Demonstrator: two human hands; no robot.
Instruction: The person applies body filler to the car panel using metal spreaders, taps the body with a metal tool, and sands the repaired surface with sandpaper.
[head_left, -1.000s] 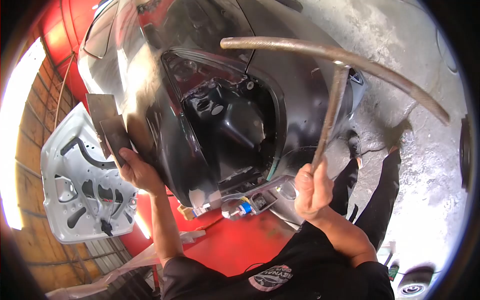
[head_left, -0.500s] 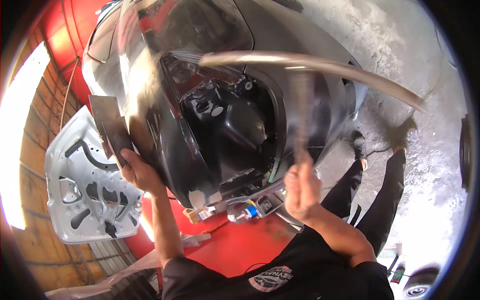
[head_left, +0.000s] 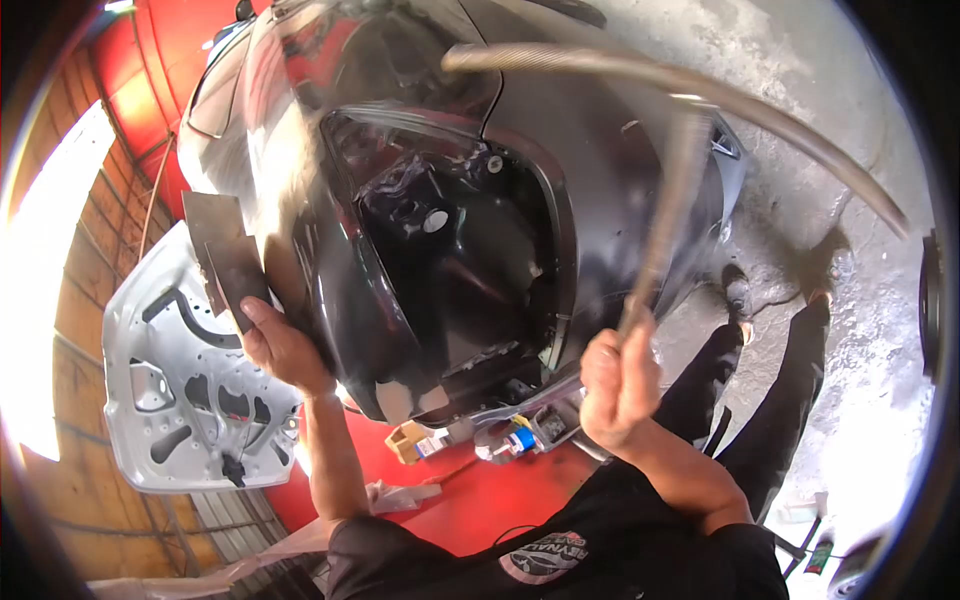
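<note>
My right hand [head_left: 620, 385] is closed round the handle of a long-headed curved hammer [head_left: 668, 215]. Its head arcs above the right rear of a dark car body [head_left: 610, 200], apart from the panel as far as I can see. At the left, my left hand [head_left: 285, 345] grips a flat dark metal plate [head_left: 230, 250] against or close beside the car's side panel; contact cannot be made out. Between the hands lies an open cavity [head_left: 470, 270] in the car body, with black inner metal showing.
A bare silver car panel [head_left: 130, 330] with cut-outs leans at the left. Below the car's edge sit a small box [head_left: 405, 440] and a blue-banded container [head_left: 522, 440] on red flooring. A person's dark-trousered leg [head_left: 790, 390] stands on the concrete floor [head_left: 850, 300] at right.
My right hand has raised the hammer up and to the right, away from the car body. The left hand with the plate has hardly moved. The view has shifted slightly.
</note>
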